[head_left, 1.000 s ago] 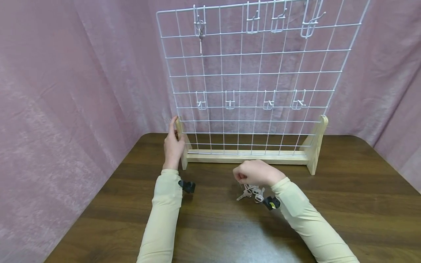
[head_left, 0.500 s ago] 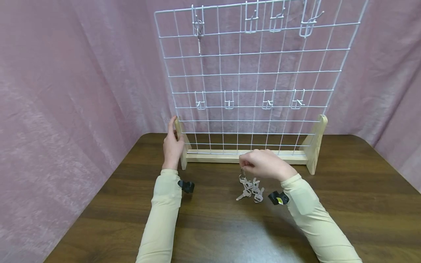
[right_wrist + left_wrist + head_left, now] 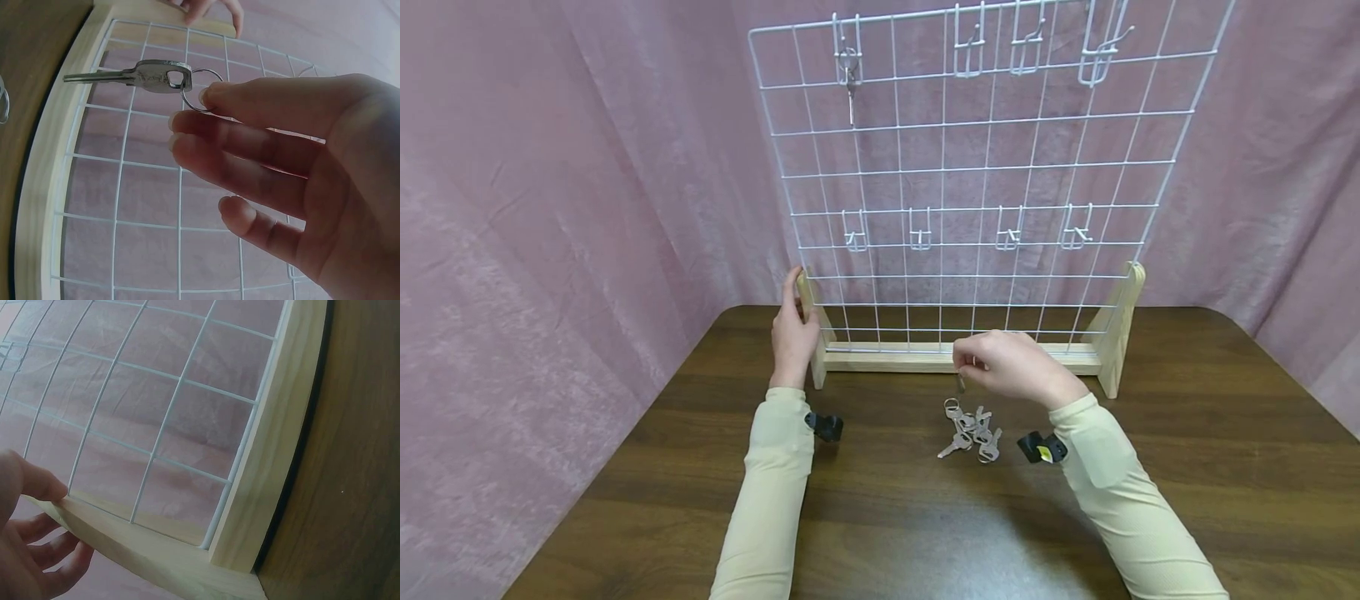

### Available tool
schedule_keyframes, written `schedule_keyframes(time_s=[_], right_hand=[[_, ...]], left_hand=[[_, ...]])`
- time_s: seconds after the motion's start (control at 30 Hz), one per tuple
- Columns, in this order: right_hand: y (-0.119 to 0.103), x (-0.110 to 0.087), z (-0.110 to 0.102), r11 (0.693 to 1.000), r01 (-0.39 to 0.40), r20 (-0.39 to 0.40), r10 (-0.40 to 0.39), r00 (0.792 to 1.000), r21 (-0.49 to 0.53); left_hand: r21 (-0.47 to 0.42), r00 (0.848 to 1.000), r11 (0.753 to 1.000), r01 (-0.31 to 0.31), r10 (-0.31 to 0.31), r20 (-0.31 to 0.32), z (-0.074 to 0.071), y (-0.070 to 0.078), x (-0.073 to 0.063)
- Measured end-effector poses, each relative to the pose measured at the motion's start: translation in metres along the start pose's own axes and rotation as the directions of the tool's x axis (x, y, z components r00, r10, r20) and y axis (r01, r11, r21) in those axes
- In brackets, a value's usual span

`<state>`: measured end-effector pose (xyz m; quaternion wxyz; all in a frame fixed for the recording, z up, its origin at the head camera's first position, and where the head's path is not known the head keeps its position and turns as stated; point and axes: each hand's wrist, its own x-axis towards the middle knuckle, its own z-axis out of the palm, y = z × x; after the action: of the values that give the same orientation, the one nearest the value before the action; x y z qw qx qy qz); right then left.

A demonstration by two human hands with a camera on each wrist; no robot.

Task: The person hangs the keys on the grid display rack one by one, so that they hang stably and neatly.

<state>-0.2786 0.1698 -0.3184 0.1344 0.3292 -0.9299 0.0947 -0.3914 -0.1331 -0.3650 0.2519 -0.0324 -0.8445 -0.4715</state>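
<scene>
The right hand (image 3: 1018, 367) is closed at the fingertips on a ring (image 3: 209, 70), its other fingers loosely bent and apart from the metal; which digit presses from the far side is hidden. From that ring the key (image 3: 159, 76) hangs with its blade toward the table (image 3: 625, 500), in front of the grid (image 3: 943, 170) and apart from it. Pinching only the ring seems a sensible hold, since the key can dangle and much of the loop is left uncovered. The left hand (image 3: 793, 333) is clamped on the left post (image 3: 818, 358), fingers on both faces of the wood near its top, probably to steady the light frame. A base bar (image 3: 887, 361) joins that post to the right post (image 3: 1122, 333), and the right hand hides part of it in the head view. On the table, just below the held key, lies a pile of keys (image 3: 973, 429), rings and blades overlapping so that a count is uncertain. Upper hooks (image 3: 968, 75) and lower hooks (image 3: 921, 247) jut from the grid, four to a row; the prongs would be the main thing to steer around. A hung key (image 3: 851, 96) takes up the leftmost upper hook. Behind everything falls a pink curtain (image 3: 587, 208).
</scene>
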Motion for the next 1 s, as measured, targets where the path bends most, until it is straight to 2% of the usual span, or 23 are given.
schedule_keyframes(time_s=[0.53,0.77,1.0], right_hand=[[-0.0005,-0.0006,-0.0011,1.0,0.003,-0.045,-0.003,0.999,0.0],[-0.0015,-0.0012,-0.0034,1.0,-0.014,-0.132,0.012,0.991,-0.021],[-0.0038,-0.0015,-0.0063,0.999,-0.023,-0.24,0.014,0.971,-0.038]], left_hand=[[-0.024,1.0,1.0,0.005,-0.005,0.027,-0.0009,-0.0013,0.001],[-0.035,0.999,0.999,0.013,-0.011,0.036,-0.0014,-0.0005,0.0007],[-0.04,0.999,0.999,0.03,-0.029,0.045,-0.0022,0.0006,0.0004]])
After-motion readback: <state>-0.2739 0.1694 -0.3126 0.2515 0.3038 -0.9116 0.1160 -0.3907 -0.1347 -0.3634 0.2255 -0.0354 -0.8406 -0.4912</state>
